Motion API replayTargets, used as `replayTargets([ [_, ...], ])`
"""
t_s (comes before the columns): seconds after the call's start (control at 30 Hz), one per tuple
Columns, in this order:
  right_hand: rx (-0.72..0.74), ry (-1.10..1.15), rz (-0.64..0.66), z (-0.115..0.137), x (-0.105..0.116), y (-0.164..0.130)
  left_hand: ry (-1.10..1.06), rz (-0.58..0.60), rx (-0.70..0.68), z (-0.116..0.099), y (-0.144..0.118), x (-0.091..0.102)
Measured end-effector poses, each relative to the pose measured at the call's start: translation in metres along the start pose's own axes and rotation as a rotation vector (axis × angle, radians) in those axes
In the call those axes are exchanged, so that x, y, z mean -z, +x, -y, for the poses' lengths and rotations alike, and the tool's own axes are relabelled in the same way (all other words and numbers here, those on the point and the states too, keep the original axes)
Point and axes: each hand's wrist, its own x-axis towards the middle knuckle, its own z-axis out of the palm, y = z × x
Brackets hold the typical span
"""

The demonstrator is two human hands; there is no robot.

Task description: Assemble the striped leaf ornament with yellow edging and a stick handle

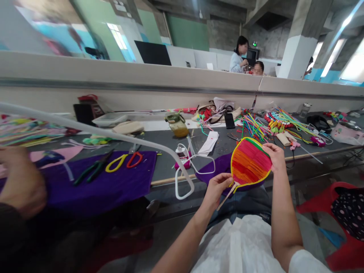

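A hand fan [250, 163] with a yellow rim and bands of green, pink, red and orange is held up over my lap. My left hand [218, 185] pinches its lower left edge near the thin wooden stick handle, which points down and left. At the upper right rim, my right hand [275, 154] grips the fan between thumb and fingers. Beneath the fan a purple cloth [209, 168] hangs partly over the table edge and onto my lap.
A white bent tube frame [148, 146] crosses the left side. Scissors [123, 163] and pliers [93, 170] lie on another purple cloth [113, 193], by a co-worker's arm [24, 182]. Beyond are a jar [178, 125], a phone [229, 120] and colourful pipe cleaners [254, 127]. A red chair [321, 199] stands at right.
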Motion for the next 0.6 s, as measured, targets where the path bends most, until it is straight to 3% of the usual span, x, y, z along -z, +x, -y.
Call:
replayTargets([
  [0.23,0.003,-0.008,0.005,0.002,-0.001,-0.001,-0.085,0.081,0.065,0.002,-0.002,0.002],
  [0.6,-0.002,-0.049,0.031,0.005,-0.004,-0.004,-0.26,0.314,0.406,0.007,0.006,0.011],
])
